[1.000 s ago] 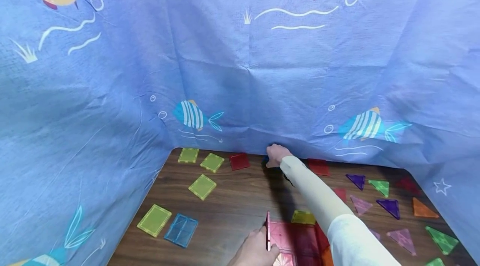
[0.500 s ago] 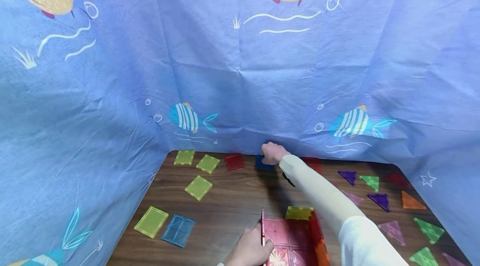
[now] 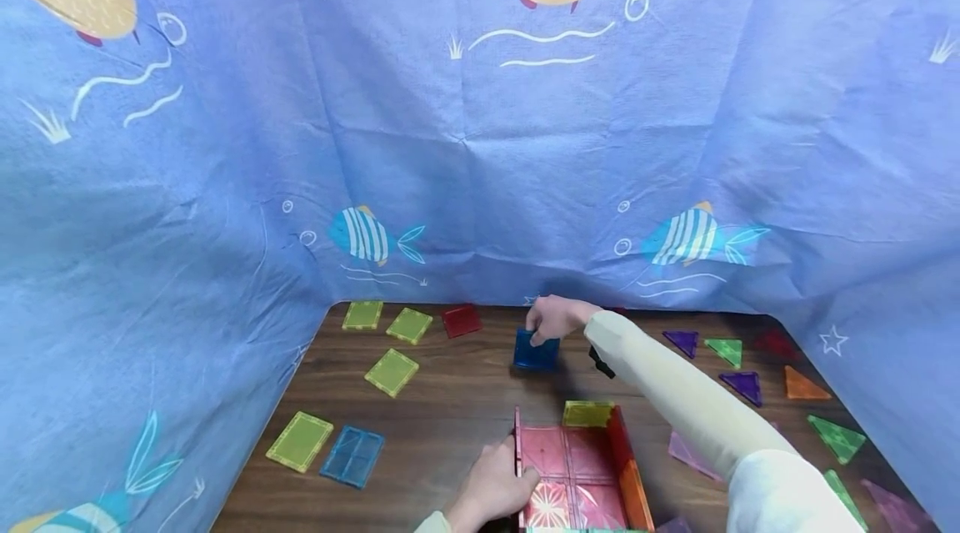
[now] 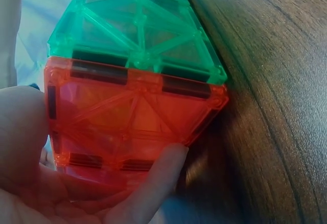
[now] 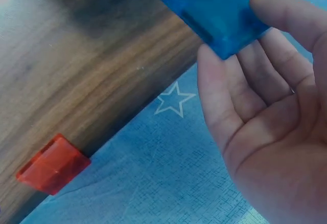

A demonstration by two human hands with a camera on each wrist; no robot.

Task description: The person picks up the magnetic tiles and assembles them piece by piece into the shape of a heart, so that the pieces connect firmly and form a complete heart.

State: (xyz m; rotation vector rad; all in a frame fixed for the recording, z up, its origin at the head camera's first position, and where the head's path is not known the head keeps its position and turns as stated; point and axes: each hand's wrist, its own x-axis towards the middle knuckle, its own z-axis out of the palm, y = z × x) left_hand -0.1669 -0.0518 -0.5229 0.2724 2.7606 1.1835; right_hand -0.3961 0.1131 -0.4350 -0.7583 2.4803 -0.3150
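Magnetic tiles form an open box (image 3: 566, 451) at the front, with a pink floor, red and orange right side and a yellow back wall. My left hand (image 3: 491, 485) grips its upright left wall, thumb over the wall's inner face. The left wrist view shows my fingers around a red tile (image 4: 117, 111), joined along its edge to a green tile (image 4: 138, 24). At the back of the table, my right hand (image 3: 553, 318) pinches a blue square tile (image 3: 536, 352) by its upper edge. The right wrist view shows the thumb on one face of that tile and the fingers behind it.
Several yellow square tiles (image 3: 392, 372) and a light blue tile (image 3: 352, 456) lie to the left. A red tile (image 3: 461, 321) is near the back edge. Purple triangles (image 3: 742, 388), green triangles (image 3: 836, 438) and an orange triangle (image 3: 805, 384) lie right. A blue fish-print cloth (image 3: 465, 141) surrounds the table.
My right hand has picked the blue tile up from the back of the table and tilted it upright, bringing it slightly nearer. The left hand keeps its grip; the head view has shifted right.
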